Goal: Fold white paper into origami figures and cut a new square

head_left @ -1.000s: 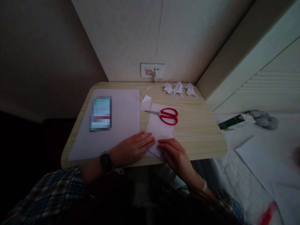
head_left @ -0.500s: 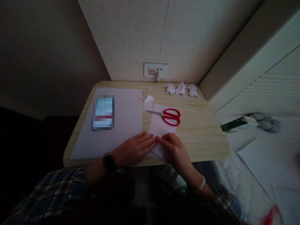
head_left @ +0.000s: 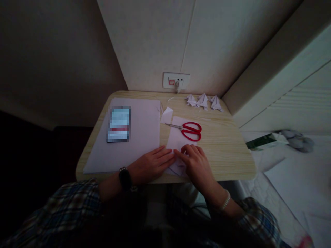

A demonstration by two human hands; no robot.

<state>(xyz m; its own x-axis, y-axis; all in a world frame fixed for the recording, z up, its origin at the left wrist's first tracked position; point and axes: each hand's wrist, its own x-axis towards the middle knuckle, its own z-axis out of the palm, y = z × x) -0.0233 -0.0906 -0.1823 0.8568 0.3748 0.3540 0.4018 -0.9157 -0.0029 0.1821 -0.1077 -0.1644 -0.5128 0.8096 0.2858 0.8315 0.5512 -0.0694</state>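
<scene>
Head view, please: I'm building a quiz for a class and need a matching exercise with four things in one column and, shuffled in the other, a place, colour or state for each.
1. Scissors
2. Phone
3. Folded shapes
4. Right hand

A. In a row near the table's far edge
B. Bracelet at its wrist
C. Red-handled
D. Lying on the large sheet

Pairs: 1-C, 2-D, 3-A, 4-B
</scene>
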